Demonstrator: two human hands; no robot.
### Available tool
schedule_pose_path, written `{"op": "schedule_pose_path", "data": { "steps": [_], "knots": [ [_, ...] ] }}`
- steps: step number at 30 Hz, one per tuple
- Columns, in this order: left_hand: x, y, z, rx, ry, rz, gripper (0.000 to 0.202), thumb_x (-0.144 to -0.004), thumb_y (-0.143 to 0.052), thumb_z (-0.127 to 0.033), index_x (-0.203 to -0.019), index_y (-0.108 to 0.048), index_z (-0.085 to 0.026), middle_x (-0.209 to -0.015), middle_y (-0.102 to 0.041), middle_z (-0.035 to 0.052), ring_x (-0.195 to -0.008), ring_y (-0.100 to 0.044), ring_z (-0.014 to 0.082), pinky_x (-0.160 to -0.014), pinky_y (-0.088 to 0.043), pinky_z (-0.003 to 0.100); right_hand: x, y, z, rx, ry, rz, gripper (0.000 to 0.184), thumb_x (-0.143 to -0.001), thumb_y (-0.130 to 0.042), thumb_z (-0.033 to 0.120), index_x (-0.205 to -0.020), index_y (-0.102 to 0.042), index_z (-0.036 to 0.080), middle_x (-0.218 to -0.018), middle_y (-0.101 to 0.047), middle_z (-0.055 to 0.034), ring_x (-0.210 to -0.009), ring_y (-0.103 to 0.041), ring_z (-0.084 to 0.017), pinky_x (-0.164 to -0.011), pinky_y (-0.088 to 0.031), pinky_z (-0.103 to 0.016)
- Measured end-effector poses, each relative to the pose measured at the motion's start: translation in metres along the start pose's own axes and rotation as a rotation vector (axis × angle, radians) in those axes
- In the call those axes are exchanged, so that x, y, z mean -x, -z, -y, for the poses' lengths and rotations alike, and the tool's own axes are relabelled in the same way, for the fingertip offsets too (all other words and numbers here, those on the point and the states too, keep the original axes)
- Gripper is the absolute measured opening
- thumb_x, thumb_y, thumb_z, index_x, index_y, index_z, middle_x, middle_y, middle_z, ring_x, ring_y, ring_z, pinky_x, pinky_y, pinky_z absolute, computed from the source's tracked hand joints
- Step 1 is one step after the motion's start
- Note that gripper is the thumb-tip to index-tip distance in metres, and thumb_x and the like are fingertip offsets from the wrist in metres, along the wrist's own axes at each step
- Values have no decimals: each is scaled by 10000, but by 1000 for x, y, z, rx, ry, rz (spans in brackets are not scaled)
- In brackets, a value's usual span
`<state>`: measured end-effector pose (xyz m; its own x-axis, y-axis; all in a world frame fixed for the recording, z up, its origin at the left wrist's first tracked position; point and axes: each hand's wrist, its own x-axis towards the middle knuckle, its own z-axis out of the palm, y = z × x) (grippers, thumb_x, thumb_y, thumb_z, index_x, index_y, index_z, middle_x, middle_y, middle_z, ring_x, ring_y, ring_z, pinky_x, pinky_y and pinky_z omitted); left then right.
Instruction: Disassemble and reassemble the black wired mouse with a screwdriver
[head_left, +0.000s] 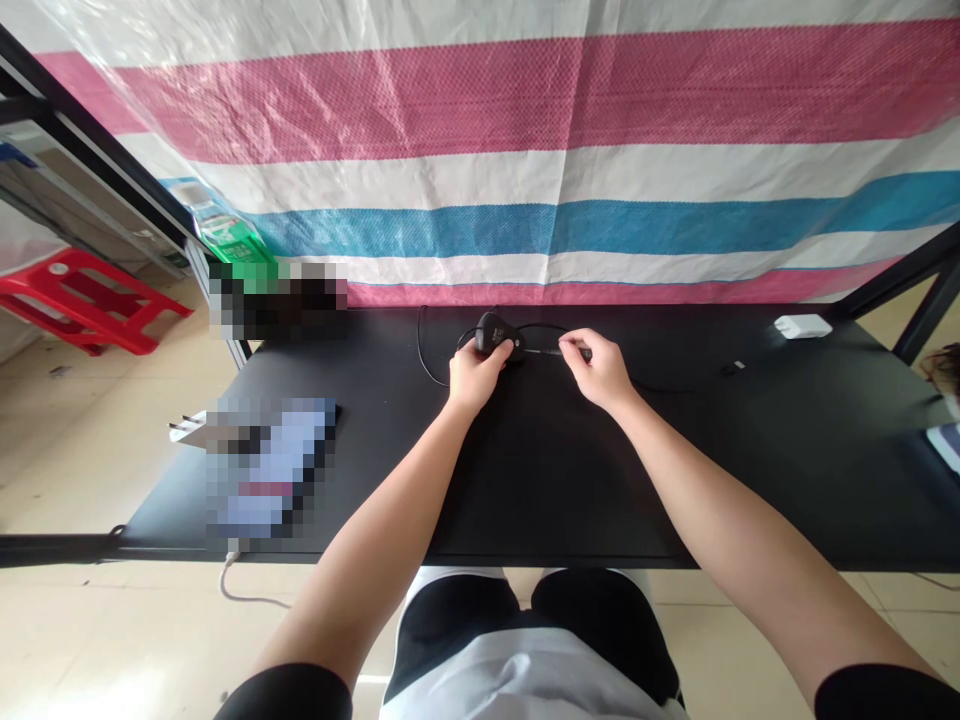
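Note:
My left hand [478, 378] is closed around a small black rounded device [491, 330] with pale print and a small light round spot on the face turned up. The thumb presses on its near side. Pinched in my right hand [598, 368] is a slim dark rod with a thin metal shaft [536, 351], which points left at the device's right edge. Whether the tip touches or enters the device I cannot make out. A thin black cable [421, 345] loops on the tabletop to the left, and a dark cable passes behind both hands.
On the black table [570, 480] lie a white charger-like block [802, 326] at right, a small dark piece [733, 368], and a blurred-out phone-like thing [289, 460] and white plug [187, 428] at left. A green-labelled bottle [236, 240] stands by the striped sheet [480, 100]; a red stool [97, 300] is beyond.

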<state>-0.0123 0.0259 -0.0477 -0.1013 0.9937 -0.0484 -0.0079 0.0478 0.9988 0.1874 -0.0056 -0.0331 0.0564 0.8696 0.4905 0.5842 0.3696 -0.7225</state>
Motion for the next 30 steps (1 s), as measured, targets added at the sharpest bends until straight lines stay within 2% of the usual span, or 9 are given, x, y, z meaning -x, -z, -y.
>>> {"op": "schedule_pose_path", "data": {
  "steps": [6,13,16,18,20,25,30],
  "knots": [
    [0,-1,-1,18,7,1,361,-634,-805,-460,-851,-704,-190,-729,-718,31,-773,-725,225,-776,-569,331,0,0,-5,-65,-16,-46,224,-808,-635,406,-898,-647,201,-815,-712,-50,-687,-652,-187,-631,-535,-311],
    [-2,0,2,27,0,16,403,-634,-800,-491,-867,-706,-176,-751,-724,39,-787,-725,215,-777,-579,324,-1,0,-2,-84,22,10,215,-830,-591,399,-881,-648,198,-891,-707,-61,-659,-624,-167,-569,-500,-287],
    [-2,0,0,26,4,22,401,-635,-799,-490,-862,-707,-172,-778,-731,47,-802,-724,220,-775,-588,330,0,0,-1,-56,-21,5,274,-871,-556,460,-838,-654,207,-733,-675,-25,-574,-584,-152,-537,-468,-275],
    [-1,0,-1,32,8,24,394,-643,-794,-486,-860,-709,-169,-815,-737,54,-816,-723,224,-770,-597,340,0,0,-2,-37,-58,2,368,-920,-484,504,-808,-665,203,-576,-594,2,-496,-536,-143,-519,-443,-274],
    [-1,-1,-2,37,6,25,388,-651,-788,-482,-861,-712,-164,-846,-740,60,-834,-722,230,-768,-605,349,0,0,-2,-11,-71,-8,447,-946,-426,534,-800,-678,195,-523,-552,5,-476,-525,-148,-521,-435,-280],
    [0,-1,-2,31,0,25,397,-656,-784,-482,-873,-715,-156,-860,-739,61,-847,-721,232,-775,-612,353,0,0,-1,-9,-8,-22,375,-918,-498,516,-817,-667,196,-749,-696,-53,-650,-633,-184,-612,-484,-293],
    [1,0,-3,34,-2,34,395,-666,-776,-470,-887,-716,-149,-880,-742,66,-871,-723,236,-789,-613,354,1,-3,-1,-88,-5,-69,240,-864,-585,439,-864,-609,200,-771,-670,-36,-610,-588,-155,-594,-490,-292]
  ]
}}
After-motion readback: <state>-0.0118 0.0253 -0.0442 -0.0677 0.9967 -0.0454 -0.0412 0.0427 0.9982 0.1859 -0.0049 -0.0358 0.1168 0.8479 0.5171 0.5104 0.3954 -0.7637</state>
